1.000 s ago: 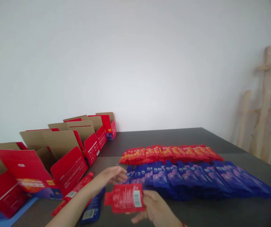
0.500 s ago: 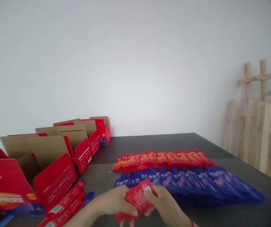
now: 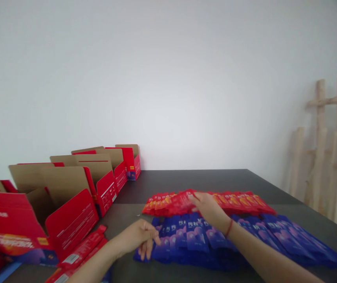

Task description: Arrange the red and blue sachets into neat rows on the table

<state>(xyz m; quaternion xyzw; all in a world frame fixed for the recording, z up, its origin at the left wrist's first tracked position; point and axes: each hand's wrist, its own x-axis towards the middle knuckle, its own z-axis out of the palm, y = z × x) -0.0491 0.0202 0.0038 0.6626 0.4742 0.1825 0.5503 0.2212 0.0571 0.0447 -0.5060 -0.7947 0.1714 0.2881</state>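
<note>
My right hand (image 3: 208,208) reaches over the row of blue pouches (image 3: 245,236) and holds a red pouch (image 3: 182,201) at the left part of the row of red pouches (image 3: 239,199). My left hand (image 3: 139,237) rests with fingers pointing down on the left end of the blue row, touching a blue pouch (image 3: 145,251). Both rows lie overlapping on the dark table (image 3: 186,179).
Several open red cardboard boxes (image 3: 68,204) with brown flaps stand in a line along the left side. Loose red pouches (image 3: 81,247) lie in front of the nearest box. Wooden frames (image 3: 327,157) lean against the white wall at the right.
Earlier both hands held a red pouch near me. Now my right hand has carried it forward to the red row, and my left hand has dropped onto the blue row.
</note>
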